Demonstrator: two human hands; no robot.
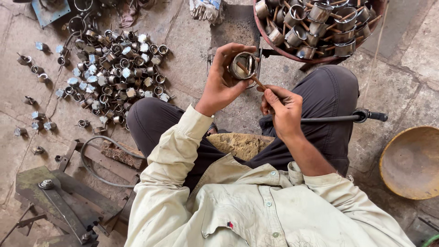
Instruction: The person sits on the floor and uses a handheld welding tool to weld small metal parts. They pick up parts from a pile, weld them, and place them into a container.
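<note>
A stained concrete floor (pixel 192 41) lies under the seated person. The left hand (pixel 222 82) grips one small metal cup (pixel 243 65) above the knees; the right hand (pixel 283 110) pinches one wooden stick (pixel 253 77) reaching into it. Left of the cup lies a heap of metal rings (pixel 114 68) — too many to count; a basin of cups (pixel 320 27) is cut off above.

We saw a small round shiny metal cup (pixel 243 65) held up with its open mouth facing us; a thin brown wooden stick (pixel 254 78) slanted into it, tilted.
</note>
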